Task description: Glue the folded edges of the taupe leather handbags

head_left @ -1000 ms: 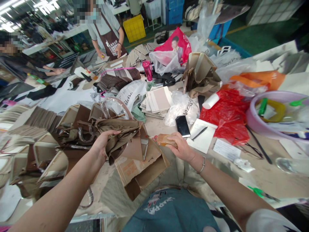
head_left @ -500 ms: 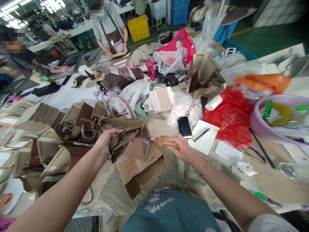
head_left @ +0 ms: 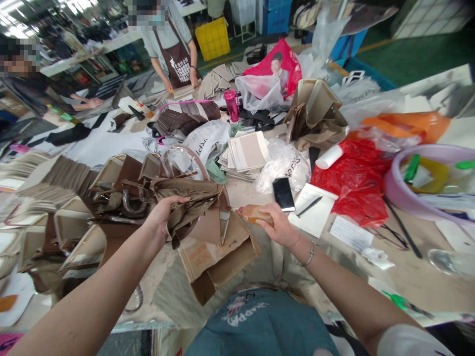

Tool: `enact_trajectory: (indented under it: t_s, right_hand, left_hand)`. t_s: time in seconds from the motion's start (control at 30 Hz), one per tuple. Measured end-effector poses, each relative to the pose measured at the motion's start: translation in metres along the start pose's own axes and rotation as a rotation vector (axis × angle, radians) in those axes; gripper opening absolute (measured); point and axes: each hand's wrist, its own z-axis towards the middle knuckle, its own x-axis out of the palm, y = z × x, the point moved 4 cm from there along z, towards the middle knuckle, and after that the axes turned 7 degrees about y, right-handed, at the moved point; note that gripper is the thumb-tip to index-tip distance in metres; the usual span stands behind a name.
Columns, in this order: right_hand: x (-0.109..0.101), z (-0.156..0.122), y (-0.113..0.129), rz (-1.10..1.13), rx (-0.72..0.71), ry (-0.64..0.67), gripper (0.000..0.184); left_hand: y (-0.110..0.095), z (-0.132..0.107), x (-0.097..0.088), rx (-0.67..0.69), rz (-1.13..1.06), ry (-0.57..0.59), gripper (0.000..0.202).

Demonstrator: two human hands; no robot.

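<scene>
Left hand (head_left: pixel 163 220): closed on the folded brown cloth of an unfinished handbag (head_left: pixel 208 225), thumb on top; the fingers beneath are mostly hidden. Handbag tilted, resting over a cardboard box (head_left: pixel 218 254) at the near side of the table (head_left: pixel 419 277), its stiff side panel facing right. Right hand (head_left: pixel 280 225): wrapped around an amber squeeze bottle (head_left: pixel 257 214), held nearly level, red-tipped end pointing left at the panel's edge. Tip very near the panel; contact cannot be told.

Just beyond the right hand, a black phone (head_left: pixel 283 194); beside it a notepad (head_left: pixel 319 220) with a pen (head_left: pixel 309 206) lying across it. Farther right, a crumpled red plastic bag (head_left: pixel 347 185) next to a purple basin (head_left: pixel 394 170). Green-handled scissors (head_left: pixel 398 299) near the table's front edge.

Left of the handbag, more part-made brown bags (head_left: pixel 83 244) crowded together. Ahead, a loose stack of pale panels (head_left: pixel 249 151). Across the table, a co-worker in a brown apron (head_left: pixel 178 64).
</scene>
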Motion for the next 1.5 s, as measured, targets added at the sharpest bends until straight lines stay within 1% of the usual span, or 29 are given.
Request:
enact_trajectory:
  t_s: [0.07, 0.17, 0.23, 0.33, 0.5, 0.67, 0.73, 0.83, 0.93, 1.0, 1.1, 1.17, 1.27, 1.3, 1.43, 1.5]
  right_hand:
    - [0.004, -0.004, 0.0, 0.0, 0.002, 0.048, 0.024]
    - [0.006, -0.008, 0.003, 0.013, 0.0, 0.072, 0.024]
    - [0.003, -0.007, 0.005, 0.032, 0.008, 0.043, 0.027]
    - [-0.002, -0.001, 0.008, 0.04, 0.002, -0.03, 0.031]
    - [-0.002, 0.006, 0.005, 0.025, 0.0, -0.042, 0.029]
    - [0.006, -0.001, 0.004, 0.008, 0.017, 0.048, 0.023]
    - [0.007, -0.003, 0.004, 0.018, 0.051, 0.055, 0.022]
    - [0.004, -0.002, 0.005, 0.033, 0.109, 0.02, 0.022]
    - [0.002, 0.001, 0.005, 0.043, 0.161, 0.007, 0.022]
    - [0.002, 0.001, 0.003, 0.072, 0.226, 0.04, 0.021]
    - [0.005, 0.0, 0.0, 0.146, 0.351, 0.099, 0.019]
    - [0.005, -0.001, 0.0, 0.162, 0.397, 0.08, 0.021]
    - [0.003, -0.001, 0.003, 0.138, 0.416, 0.033, 0.023]
    - [0.004, -0.001, 0.005, 0.142, 0.425, 0.044, 0.022]
    - [0.007, -0.001, 0.009, 0.211, 0.495, 0.159, 0.017]
    - [0.006, -0.002, 0.008, 0.231, 0.524, 0.137, 0.019]
  left_hand:
    - [-0.001, 0.001, 0.001, 0.018, 0.045, 0.017, 0.025]
    - [-0.003, 0.002, -0.001, 0.041, 0.082, 0.022, 0.022]
    - [-0.004, 0.004, -0.002, 0.05, 0.08, 0.032, 0.022]
    - [-0.004, 0.007, -0.001, 0.05, 0.062, 0.079, 0.023]
    - [-0.002, 0.006, 0.002, 0.017, 0.046, 0.114, 0.027]
    - [-0.001, 0.001, 0.003, 0.012, 0.018, 0.087, 0.033]
    - [-0.001, 0.0, 0.003, 0.007, 0.001, 0.076, 0.033]
    - [-0.001, 0.0, 0.002, 0.019, 0.008, 0.064, 0.031]
    - [0.0, 0.001, 0.001, 0.033, 0.018, 0.079, 0.028]
    - [0.002, 0.001, 0.0, 0.029, 0.018, 0.092, 0.026]
    - [0.006, -0.001, -0.001, 0.01, 0.041, 0.072, 0.022]
    - [0.007, -0.001, 0.0, 0.006, 0.046, 0.078, 0.023]
    - [0.009, -0.001, 0.001, 0.012, 0.019, 0.103, 0.026]
    - [0.009, 0.0, 0.0, 0.012, 0.014, 0.098, 0.026]
    - [0.012, -0.003, -0.003, 0.005, 0.024, 0.08, 0.019]
    - [0.014, -0.006, -0.005, -0.004, 0.026, 0.08, 0.015]
